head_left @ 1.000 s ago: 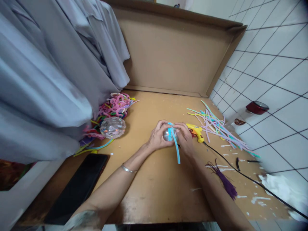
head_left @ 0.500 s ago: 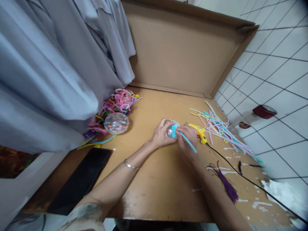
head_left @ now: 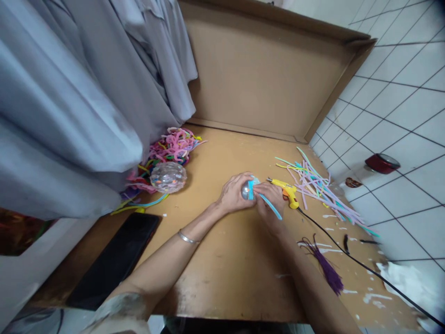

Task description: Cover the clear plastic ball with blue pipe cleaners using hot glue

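A small clear plastic ball [head_left: 245, 191] with light-blue strips across it is held above the middle of the table. My left hand [head_left: 233, 192] wraps round its left side, fingers curled over the top. At the ball's right side, my right hand [head_left: 270, 199] pinches a light-blue pipe cleaner [head_left: 271, 207], pressing it against the ball; the free end sticks out toward the lower right. Just beyond my right hand lies a yellow hot glue gun [head_left: 288, 191], its nozzle pointing left. My right fingertips partly hide where the pipe cleaner meets the ball.
Loose pastel pipe cleaners [head_left: 316, 188] lie at the right. Leftward are a clear faceted ball [head_left: 168, 177], a tangle of pink pipe cleaners [head_left: 177, 146] and a black phone [head_left: 116, 260]. Purple strings [head_left: 327, 266] lie near the black cord [head_left: 368, 265]. A cardboard panel [head_left: 267, 79] stands behind; a grey curtain [head_left: 86, 93] hangs left.
My left fingers have flattened slightly over the top of the ball. The pipe cleaner's free end has shifted a little left and up; both hands keep their hold.
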Action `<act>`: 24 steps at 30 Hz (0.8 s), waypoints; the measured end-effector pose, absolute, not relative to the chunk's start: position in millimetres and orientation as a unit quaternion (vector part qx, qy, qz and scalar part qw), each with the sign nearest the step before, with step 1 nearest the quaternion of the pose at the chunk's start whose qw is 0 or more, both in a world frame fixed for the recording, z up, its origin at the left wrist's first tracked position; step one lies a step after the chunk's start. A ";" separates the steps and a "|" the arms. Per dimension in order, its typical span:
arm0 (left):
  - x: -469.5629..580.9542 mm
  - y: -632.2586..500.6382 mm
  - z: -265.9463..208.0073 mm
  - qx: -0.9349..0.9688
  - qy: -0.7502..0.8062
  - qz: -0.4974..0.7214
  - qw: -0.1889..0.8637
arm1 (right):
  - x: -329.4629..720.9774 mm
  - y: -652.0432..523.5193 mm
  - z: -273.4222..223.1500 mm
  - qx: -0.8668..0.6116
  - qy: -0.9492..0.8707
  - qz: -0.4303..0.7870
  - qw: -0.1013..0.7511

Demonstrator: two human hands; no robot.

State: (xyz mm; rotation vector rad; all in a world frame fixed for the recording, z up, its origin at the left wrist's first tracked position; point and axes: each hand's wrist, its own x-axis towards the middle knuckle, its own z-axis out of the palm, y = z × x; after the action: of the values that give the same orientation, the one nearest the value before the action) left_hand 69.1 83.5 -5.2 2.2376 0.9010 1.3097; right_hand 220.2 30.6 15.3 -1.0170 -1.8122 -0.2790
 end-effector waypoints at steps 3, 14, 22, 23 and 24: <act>68.7 83.9 -4.8 0.797 0.323 0.467 0.204 | 218.8 29.9 15.7 -0.416 -0.751 -0.110 0.501; 68.8 80.5 -6.0 0.779 0.348 0.476 0.214 | 223.7 34.8 7.3 -0.403 -0.763 -0.099 0.495; 65.6 88.0 -12.5 0.811 0.284 0.480 0.178 | 223.3 34.0 7.7 -0.392 -0.767 -0.105 0.497; 65.2 88.7 -13.4 0.812 0.283 0.479 0.177 | 222.5 33.3 8.5 -0.392 -0.767 -0.105 0.497; 64.9 89.3 -14.3 0.812 0.282 0.478 0.178 | 221.5 32.6 9.6 -0.393 -0.766 -0.104 0.498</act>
State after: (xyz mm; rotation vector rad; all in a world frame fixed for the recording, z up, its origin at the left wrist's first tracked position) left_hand 64.9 89.3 -14.3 2.2979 0.7979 1.3532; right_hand 221.5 32.6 9.6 -0.9504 -1.8539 -0.2522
